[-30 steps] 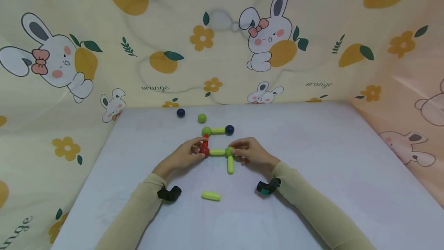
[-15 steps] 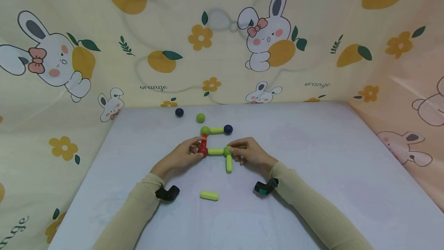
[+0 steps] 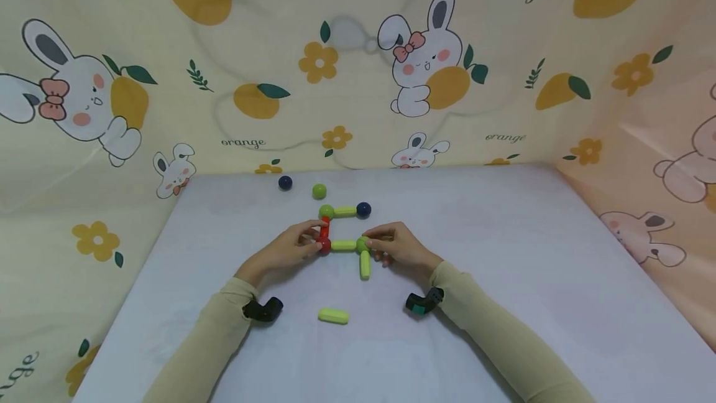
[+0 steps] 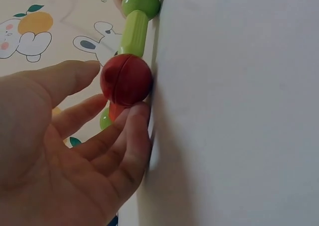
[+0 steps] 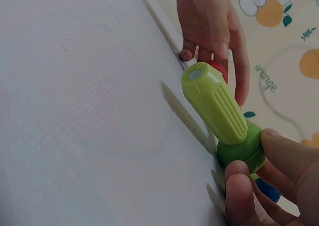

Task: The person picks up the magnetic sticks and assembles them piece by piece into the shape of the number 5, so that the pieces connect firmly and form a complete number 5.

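Observation:
On the white table, magnetic balls and sticks are joined into a bent chain. My left hand (image 3: pixel 286 246) holds the red ball (image 4: pixel 126 80) at its near left corner, the fingers curled under it, the thumb close beside it. A red stick (image 3: pixel 325 228) leads from it to a far green ball (image 3: pixel 326 211), then a yellow-green stick (image 3: pixel 345 211) and a dark blue ball (image 3: pixel 363 209). Another yellow-green stick (image 4: pixel 133 33) joins the red ball to a near green ball (image 5: pixel 241 149), which my right hand (image 3: pixel 404 247) pinches. From that ball a stick (image 5: pixel 214 101) points toward me, its metal-tipped end raised.
A loose yellow-green stick (image 3: pixel 333 316) lies nearer to me, between the forearms. Behind the chain sit a loose dark blue ball (image 3: pixel 285 183) and a loose green ball (image 3: pixel 319 191). A printed rabbit-and-orange cloth (image 3: pixel 358 104) hangs beyond the table's back edge.
The head view has shifted slightly, so everything appears a little farther left. Both hands stay at the same two balls, and the chain keeps its shape.

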Motion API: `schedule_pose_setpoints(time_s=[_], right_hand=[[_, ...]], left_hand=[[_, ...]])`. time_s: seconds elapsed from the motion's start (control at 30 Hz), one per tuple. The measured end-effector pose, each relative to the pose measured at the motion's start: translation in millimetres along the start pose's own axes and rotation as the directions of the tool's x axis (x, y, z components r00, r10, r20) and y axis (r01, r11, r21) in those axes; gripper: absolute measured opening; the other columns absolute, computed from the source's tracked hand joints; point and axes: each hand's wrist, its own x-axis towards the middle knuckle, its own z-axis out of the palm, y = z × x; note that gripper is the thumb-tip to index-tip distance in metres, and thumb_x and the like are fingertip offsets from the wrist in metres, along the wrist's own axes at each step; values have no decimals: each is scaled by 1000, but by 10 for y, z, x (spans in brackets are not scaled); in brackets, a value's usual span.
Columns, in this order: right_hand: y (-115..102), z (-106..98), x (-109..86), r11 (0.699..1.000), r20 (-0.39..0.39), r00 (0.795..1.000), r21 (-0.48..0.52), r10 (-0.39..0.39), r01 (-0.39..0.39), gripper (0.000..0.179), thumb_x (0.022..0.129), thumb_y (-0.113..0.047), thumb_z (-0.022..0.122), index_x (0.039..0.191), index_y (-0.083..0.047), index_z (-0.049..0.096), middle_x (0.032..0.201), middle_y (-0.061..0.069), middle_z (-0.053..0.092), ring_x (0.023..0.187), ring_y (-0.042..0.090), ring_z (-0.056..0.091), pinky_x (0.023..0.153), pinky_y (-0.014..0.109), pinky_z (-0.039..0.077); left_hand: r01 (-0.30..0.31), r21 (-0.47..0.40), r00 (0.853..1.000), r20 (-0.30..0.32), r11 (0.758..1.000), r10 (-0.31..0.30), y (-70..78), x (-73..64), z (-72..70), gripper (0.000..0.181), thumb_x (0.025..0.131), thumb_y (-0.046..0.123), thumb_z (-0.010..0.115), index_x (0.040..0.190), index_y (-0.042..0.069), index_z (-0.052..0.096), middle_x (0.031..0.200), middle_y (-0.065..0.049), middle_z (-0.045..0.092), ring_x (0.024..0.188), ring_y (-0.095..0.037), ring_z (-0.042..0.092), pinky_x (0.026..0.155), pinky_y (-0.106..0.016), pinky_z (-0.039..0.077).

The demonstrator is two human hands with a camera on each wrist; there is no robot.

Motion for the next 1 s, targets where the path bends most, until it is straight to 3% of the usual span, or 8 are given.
schedule_pose_setpoints(time_s=[0.13,0.37,0.47,0.63,1.0], right_hand=[[4,5,5,1000,-7,1000,-9,0,0,35,100,-17,64,129,3,65,94,5,73,68,11,62,55,24,55],[10,6,1,1000,-12,1000,-9,11,-11,34,100,-17,64,128,1,66,93,3,73,68,11,63,55,24,55],[15,1,0,1000,-10,1000,-3,5,-5,34,100,-17,64,129,2,66,93,4,73,68,11,63,55,24,55],[16,-6,6,1000,-2,1000,-7,-19,19,36,100,-17,64,129,4,65,99,8,75,68,11,63,55,24,54],[3,9,-3,1000,-10,1000,-2,2,-2,35,100,-15,64,130,4,64,96,7,74,67,11,62,54,23,54]], left_hand=[[-10,-30,1000,0,1000,10,-13,16,-75,49,103,16,56,150,13,44,136,-21,59,111,-30,65,86,-35,57],[-12,-37,993,-114,999,8,-62,159,-228,46,103,15,54,148,8,47,134,-22,60,111,-32,65,79,-33,57],[-14,-20,986,-164,1000,10,-78,253,-278,45,104,16,54,147,7,47,135,-21,60,117,-35,63,84,-37,58],[-13,-1,975,-221,1000,12,-74,407,-332,45,104,18,53,147,6,47,140,-23,56,126,-40,57,104,-50,50],[83,-22,970,-229,996,-86,-52,725,-388,49,103,24,52,151,16,44,159,-18,38,141,-40,43,114,-56,40]])
